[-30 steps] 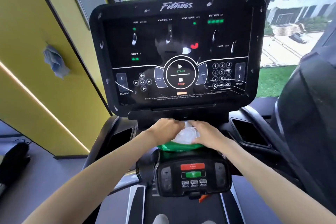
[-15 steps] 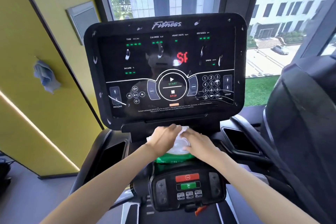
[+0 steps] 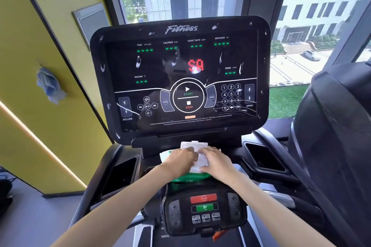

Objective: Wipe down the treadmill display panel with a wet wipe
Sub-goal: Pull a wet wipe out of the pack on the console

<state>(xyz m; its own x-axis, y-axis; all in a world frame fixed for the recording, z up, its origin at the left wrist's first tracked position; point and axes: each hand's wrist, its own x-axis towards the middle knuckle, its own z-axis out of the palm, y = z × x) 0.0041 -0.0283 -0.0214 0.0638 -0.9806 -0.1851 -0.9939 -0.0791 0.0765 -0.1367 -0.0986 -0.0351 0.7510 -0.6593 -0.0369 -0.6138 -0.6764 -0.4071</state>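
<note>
Since half a second ago the pack's white lid (image 3: 194, 144) has come up and stands open behind the fingers, and the red readout on the screen has changed to "SA".

At lower centre of the frame the green wet wipe pack (image 3: 189, 177) lies on the ledge just under the treadmill display panel (image 3: 180, 78). Both hands are on top of it. The left hand (image 3: 179, 161) has its fingers bent down onto the pack's white opening; whether they pinch a wipe cannot be told. The right hand (image 3: 217, 161) lies flatter across the right side of the pack, fingers reaching toward the left hand and almost meeting it.

The panel fills the centre of the frame, tilted back, black and glossy, with white smears and specks over the glass and the frame, thickest round the keypad at its lower right. Green dashes are lit under TIME, CALORIES, HEART RATE, DISTANCE, SPEED and INCLINE.

Below the pack sits a small control pad (image 3: 203, 208) with a red and a green button. Open pockets (image 3: 263, 156) flank the ledge.

A blue cloth (image 3: 49, 84) hangs on the yellow wall (image 3: 30, 46) at left. Another dark machine (image 3: 337, 136) stands at right, and windows behind show buildings and grass.
</note>
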